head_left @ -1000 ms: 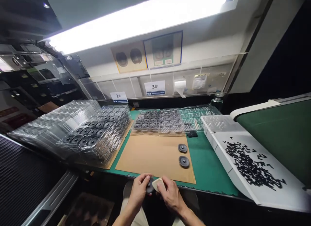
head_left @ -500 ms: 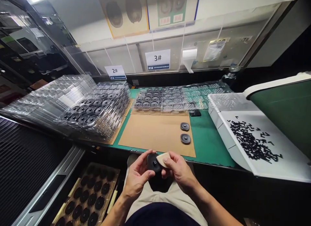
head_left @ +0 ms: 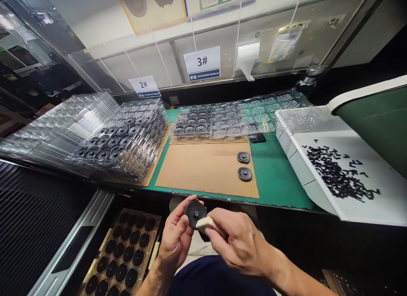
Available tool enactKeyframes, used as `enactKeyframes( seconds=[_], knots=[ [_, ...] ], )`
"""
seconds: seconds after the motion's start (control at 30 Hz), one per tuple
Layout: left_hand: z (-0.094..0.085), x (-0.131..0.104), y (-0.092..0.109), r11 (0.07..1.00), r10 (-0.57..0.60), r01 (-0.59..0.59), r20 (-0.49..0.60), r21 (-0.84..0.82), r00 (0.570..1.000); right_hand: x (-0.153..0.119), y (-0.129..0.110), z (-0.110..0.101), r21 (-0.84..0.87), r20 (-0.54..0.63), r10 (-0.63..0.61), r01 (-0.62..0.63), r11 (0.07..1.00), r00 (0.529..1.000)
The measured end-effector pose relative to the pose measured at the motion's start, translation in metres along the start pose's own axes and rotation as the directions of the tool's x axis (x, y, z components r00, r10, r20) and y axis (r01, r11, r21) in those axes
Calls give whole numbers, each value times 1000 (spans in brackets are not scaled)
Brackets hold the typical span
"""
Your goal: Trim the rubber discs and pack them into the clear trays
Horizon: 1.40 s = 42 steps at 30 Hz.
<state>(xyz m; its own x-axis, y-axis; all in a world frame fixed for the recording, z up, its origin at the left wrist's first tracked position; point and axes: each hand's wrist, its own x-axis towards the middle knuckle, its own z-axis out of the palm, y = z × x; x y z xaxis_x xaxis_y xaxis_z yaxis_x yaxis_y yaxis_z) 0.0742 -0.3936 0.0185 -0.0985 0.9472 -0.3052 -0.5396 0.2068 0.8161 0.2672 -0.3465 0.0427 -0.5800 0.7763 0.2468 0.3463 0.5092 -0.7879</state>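
Note:
My left hand (head_left: pixel 178 234) grips a round black part (head_left: pixel 192 209) by its edge, its face with a small raised hub turned up. Pinched in my right hand (head_left: pixel 238 238) is a cream-coloured pad (head_left: pixel 206 223), which lies against the lower right of the part's face. Both hands are in front of the bench edge, above my lap. Beyond them, two similar dark parts, a far one (head_left: pixel 243 157) and a nearer one (head_left: pixel 244 174), lie at the right side of a brown cardboard sheet (head_left: pixel 203 168).
Stacked clear trays (head_left: pixel 140 147) with black parts stand on the left. Behind the cardboard lies another clear tray (head_left: pixel 193 122), partly filled. A white bin (head_left: pixel 295 156) at right holds small black pieces (head_left: pixel 338 173). Below left, a tray (head_left: pixel 124 253) carries several black discs.
My right hand has turned over, back upward, and moved the pad to the part's lower right. My left hand has tilted the part and shifted it slightly left. The camera view has shifted.

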Motion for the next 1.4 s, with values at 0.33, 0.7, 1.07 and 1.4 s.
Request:
enactKeyframes(
  seconds=[0.33, 0.7, 1.07, 1.4],
  knots=[
    [5, -2, 0, 968, -104, 92, -38, -235, 994, 2, 6, -2, -107, 20, -38, 40, 993, 999],
    [5, 4, -1, 946, -270, 235, -141, -222, 952, 3, 9, -2, -177, 94, -90, 105, 979, 992],
    [-4, 4, 3, 965, -235, 238, 43, -109, 971, 8, 8, 6, -328, -25, -230, 209, 921, 973],
    [1, 7, 4, 958, -259, 267, 87, -105, 962, 9, -6, -6, -357, 54, -137, 148, 922, 989]
  ],
)
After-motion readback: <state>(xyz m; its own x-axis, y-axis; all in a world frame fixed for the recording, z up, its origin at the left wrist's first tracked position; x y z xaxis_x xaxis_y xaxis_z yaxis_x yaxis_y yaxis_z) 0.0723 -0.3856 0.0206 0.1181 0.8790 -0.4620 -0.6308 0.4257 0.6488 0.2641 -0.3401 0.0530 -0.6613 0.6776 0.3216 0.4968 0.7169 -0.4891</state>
